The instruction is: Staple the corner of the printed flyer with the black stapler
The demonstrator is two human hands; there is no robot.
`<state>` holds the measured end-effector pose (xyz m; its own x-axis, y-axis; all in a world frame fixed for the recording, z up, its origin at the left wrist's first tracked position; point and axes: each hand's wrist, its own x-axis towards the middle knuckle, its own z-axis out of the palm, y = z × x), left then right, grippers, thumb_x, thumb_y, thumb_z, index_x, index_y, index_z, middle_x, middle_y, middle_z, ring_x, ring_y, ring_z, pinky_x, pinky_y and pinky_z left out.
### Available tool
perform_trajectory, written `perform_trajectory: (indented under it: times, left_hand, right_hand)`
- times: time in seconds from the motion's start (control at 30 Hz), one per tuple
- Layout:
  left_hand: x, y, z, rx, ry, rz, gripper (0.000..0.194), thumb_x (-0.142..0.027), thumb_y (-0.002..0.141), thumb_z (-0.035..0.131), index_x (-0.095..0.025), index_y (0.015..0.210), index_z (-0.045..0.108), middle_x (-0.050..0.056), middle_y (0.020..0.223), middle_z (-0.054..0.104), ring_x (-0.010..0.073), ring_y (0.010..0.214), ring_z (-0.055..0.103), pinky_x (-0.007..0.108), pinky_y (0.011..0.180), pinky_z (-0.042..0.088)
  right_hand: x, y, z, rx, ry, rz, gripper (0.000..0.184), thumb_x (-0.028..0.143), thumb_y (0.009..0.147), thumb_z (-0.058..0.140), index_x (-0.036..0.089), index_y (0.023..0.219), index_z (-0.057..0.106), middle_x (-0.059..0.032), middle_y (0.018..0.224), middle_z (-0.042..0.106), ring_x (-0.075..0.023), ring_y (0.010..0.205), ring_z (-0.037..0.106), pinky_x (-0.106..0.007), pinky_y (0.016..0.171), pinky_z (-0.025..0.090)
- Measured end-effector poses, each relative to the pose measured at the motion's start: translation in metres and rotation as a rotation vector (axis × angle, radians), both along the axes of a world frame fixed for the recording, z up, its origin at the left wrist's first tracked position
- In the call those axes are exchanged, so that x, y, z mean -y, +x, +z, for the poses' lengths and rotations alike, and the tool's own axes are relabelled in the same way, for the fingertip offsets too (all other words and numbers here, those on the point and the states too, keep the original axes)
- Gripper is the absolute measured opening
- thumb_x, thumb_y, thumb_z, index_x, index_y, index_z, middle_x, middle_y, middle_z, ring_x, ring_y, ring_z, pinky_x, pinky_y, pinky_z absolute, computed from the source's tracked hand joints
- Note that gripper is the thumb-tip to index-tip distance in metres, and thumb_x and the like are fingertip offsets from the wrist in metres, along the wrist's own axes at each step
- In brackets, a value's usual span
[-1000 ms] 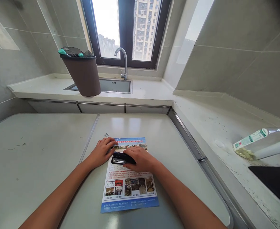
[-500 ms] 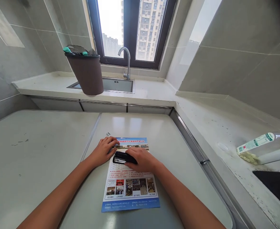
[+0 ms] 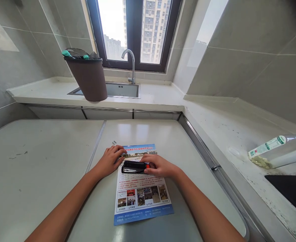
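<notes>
A colour printed flyer [image 3: 141, 195] lies flat on the pale table [image 3: 49, 161] in front of me. Across its upper part rests a black stapler [image 3: 134, 166] with an orange-red end. My left hand [image 3: 110, 159] presses its spread fingers flat on the flyer's top left corner, beside the stapler. My right hand [image 3: 159, 165] curls its fingers round the stapler's right end, at the orange-red part. A few loose staples [image 3: 114, 143] lie on the table just beyond my left hand.
A brown bin [image 3: 87, 78] with a dark liner stands on the counter by the sink [image 3: 121, 90] and tap [image 3: 131, 65] under the window. At right, a plastic bottle [image 3: 279, 151] lies on the side counter near a black hob [image 3: 289, 191].
My right hand slid from on top of the stapler to its right end, uncovering the black body and orange-red end. The flyer has turned slightly. My left hand has stayed at the corner.
</notes>
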<state>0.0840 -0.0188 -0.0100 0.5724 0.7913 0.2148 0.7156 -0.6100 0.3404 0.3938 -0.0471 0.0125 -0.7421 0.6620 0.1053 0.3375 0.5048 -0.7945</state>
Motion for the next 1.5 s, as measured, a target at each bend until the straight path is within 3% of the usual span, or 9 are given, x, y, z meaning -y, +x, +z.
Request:
perform_trajectory:
  times: [0.17,0.4,0.6,0.73,0.9,1.07,1.2,1.4,1.5]
  left_hand:
    - [0.001,0.000,0.000,0.013,0.007,0.002,0.027,-0.033,0.102,0.047,-0.028,0.122,0.064,0.008,0.129,0.062,0.0290,0.119,0.056,0.046,0.098,0.044]
    - [0.001,0.000,0.000,0.026,0.000,0.003,0.028,-0.034,0.102,0.046,-0.028,0.121,0.065,0.008,0.129,0.062,0.0287,0.117,0.056,0.047,0.099,0.044]
    - [0.002,0.001,0.001,0.012,-0.021,0.005,0.028,-0.032,0.101,0.046,-0.028,0.123,0.063,0.009,0.130,0.061,0.0292,0.120,0.055,0.048,0.100,0.042]
    - [0.001,0.000,0.002,0.026,-0.043,0.006,0.028,-0.032,0.101,0.046,-0.027,0.122,0.064,0.009,0.130,0.061,0.0297,0.119,0.055,0.049,0.100,0.042]
    - [-0.003,-0.005,-0.002,0.073,-0.079,-0.013,0.045,-0.012,0.098,0.034,-0.029,0.123,0.067,0.007,0.132,0.063,0.0273,0.121,0.055,0.048,0.101,0.043]
    - [-0.007,-0.007,-0.006,0.110,-0.081,0.005,0.056,-0.003,0.087,0.036,-0.030,0.121,0.072,0.005,0.130,0.066,0.0266,0.120,0.057,0.047,0.102,0.044]
    - [-0.007,-0.007,-0.005,0.131,-0.105,0.002,0.055,-0.002,0.087,0.037,-0.027,0.121,0.072,0.007,0.131,0.065,0.0265,0.122,0.056,0.046,0.105,0.042]
    - [-0.008,-0.008,-0.006,0.149,-0.129,-0.010,0.056,0.000,0.085,0.037,-0.026,0.122,0.071,0.007,0.132,0.064,0.0267,0.124,0.054,0.045,0.106,0.038]
    - [-0.008,-0.008,-0.006,0.160,-0.127,-0.009,0.056,0.000,0.084,0.038,-0.026,0.121,0.072,0.008,0.131,0.065,0.0269,0.122,0.055,0.045,0.105,0.039]
  right_hand:
    - [-0.001,0.005,-0.009,-0.102,-0.533,-0.044,0.051,0.054,0.094,0.063,0.024,0.135,0.061,-0.0117,0.138,0.056,-0.0038,0.053,0.055,-0.021,0.046,0.042]
    - [0.001,0.002,-0.004,-0.220,-0.866,-0.042,0.060,0.052,0.085,0.076,0.024,0.136,0.063,-0.0126,0.135,0.059,-0.0063,0.055,0.063,-0.020,0.047,0.048]
    - [0.001,0.003,0.001,-0.252,-0.986,-0.063,0.053,0.042,0.082,0.080,0.023,0.130,0.069,-0.0114,0.135,0.061,-0.0085,0.060,0.067,-0.022,0.051,0.053]
    - [0.001,0.000,0.002,-0.217,-1.004,-0.147,0.055,0.031,0.081,0.078,0.018,0.133,0.067,-0.0069,0.097,0.073,-0.0109,0.053,0.066,-0.022,0.049,0.052]
    - [0.002,-0.002,0.005,-0.148,-1.046,-0.193,0.055,0.027,0.084,0.071,0.017,0.137,0.064,-0.0011,0.068,0.069,-0.0133,0.052,0.066,-0.022,0.048,0.051]
    - [0.004,0.000,0.004,-0.138,-0.978,-0.198,0.059,0.034,0.082,0.074,0.017,0.137,0.062,-0.0010,0.072,0.069,-0.0128,0.049,0.063,-0.023,0.046,0.048]
    - [0.002,0.001,0.005,-0.076,-0.805,-0.185,0.058,0.044,0.085,0.073,0.017,0.135,0.064,0.0057,0.055,0.056,-0.0099,0.041,0.048,-0.023,0.044,0.037]
    - [0.002,-0.017,-0.002,-0.211,-0.116,-0.371,0.029,0.049,0.094,0.066,0.024,0.104,0.077,-0.0037,0.089,0.066,-0.0146,0.071,0.055,-0.028,0.066,0.043]
    - [0.005,-0.028,-0.012,-0.202,0.068,-0.363,0.026,0.044,0.098,0.061,0.023,0.093,0.076,-0.0032,0.086,0.063,-0.0141,0.067,0.051,-0.030,0.066,0.040]
